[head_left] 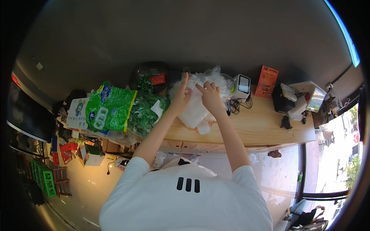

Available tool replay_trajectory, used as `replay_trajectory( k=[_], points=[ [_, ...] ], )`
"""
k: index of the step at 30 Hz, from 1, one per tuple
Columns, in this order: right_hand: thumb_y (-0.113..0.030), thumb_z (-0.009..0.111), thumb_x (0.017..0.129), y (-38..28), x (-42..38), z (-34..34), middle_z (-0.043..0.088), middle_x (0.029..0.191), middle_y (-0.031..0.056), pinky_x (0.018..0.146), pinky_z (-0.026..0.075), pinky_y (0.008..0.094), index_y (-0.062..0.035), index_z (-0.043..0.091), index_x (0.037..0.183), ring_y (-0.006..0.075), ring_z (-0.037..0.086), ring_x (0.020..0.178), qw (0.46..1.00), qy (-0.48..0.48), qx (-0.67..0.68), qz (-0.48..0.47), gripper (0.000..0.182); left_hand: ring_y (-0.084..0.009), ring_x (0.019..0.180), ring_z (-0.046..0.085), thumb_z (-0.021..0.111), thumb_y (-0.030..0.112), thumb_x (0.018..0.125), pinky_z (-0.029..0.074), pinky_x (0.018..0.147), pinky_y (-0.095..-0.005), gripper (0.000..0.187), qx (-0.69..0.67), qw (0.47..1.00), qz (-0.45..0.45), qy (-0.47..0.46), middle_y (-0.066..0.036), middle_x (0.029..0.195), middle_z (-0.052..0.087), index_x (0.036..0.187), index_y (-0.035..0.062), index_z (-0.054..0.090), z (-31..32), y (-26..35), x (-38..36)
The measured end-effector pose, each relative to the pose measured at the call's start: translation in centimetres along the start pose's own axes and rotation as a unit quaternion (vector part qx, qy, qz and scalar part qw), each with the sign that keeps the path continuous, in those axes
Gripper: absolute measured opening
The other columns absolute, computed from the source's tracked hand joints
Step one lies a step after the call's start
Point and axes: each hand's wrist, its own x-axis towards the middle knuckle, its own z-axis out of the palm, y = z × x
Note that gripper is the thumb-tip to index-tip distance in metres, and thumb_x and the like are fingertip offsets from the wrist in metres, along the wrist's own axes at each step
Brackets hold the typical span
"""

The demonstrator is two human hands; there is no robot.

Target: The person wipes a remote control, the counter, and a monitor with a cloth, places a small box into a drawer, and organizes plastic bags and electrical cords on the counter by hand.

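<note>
A heap of white, translucent plastic bags [193, 112] lies on the wooden counter [235, 128], against the dark wall. My left hand [182, 96] is over the left part of the heap, its index finger stretched out and the other fingers partly bent. Over the middle of the heap is my right hand [210, 94], with its fingers apart and somewhat curved. The two hands do not touch. Nothing shows between the fingers of either hand. Whether the fingertips touch the plastic is hard to tell.
Left of the heap lie a green package [111, 109] and clear plastic with green contents [144, 115]. A white device with a screen [242, 86], a red sign [266, 81] and a black box [284, 99] stand rightward. Someone in dark clothing [306, 218] is at the lower right.
</note>
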Motion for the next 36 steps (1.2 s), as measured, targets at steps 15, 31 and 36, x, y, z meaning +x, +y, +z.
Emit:
replay_trajectory(
  k=[15, 31, 36],
  points=[
    [0.005, 0.063, 0.068, 2.0, 1.7, 0.9, 0.061, 0.118, 0.0017, 0.09, 0.037, 0.0409, -0.0088, 0.065, 0.107, 0.0251, 0.049, 0.113, 0.99, -0.085, -0.005, -0.108, 0.041, -0.0345, 0.122, 0.044, 0.077, 0.016, 0.068, 0.038, 0.101, -0.0448, 0.07, 0.286, 0.946, 0.152, -0.025, -0.016, 0.127, 0.048, 0.128, 0.0008, 0.044, 0.3, -3.5, -0.1],
    [-0.005, 0.058, 0.073, 1.6, 1.7, 2.4, 0.062, 0.089, 0.0013, 0.088, 0.038, 0.0309, -0.0083, 0.067, 0.078, 0.0188, 0.05, 0.104, 0.973, -0.107, -0.12, -0.168, 0.011, -0.0389, 0.109, 0.046, 0.073, 0.007, 0.063, 0.04, 0.095, -0.0428, 0.068, 0.291, 0.953, 0.072, -0.045, -0.023, 0.118, 0.048, 0.123, -0.0048, 0.045, 1.8, -5.1, -1.1],
    [-0.007, 0.059, 0.072, 1.2, 1.1, 1.0, 0.062, 0.085, 0.0008, 0.088, 0.037, 0.0312, -0.0088, 0.066, 0.077, 0.0182, 0.051, 0.101, 0.972, -0.103, -0.14, -0.16, 0.009, -0.039, 0.11, 0.047, 0.068, 0.003, 0.067, 0.041, 0.095, -0.0427, 0.056, 0.288, 0.95, 0.108, -0.047, -0.021, 0.118, 0.049, 0.119, -0.002, 0.047, 1.6, -4.2, -1.6]
  ],
)
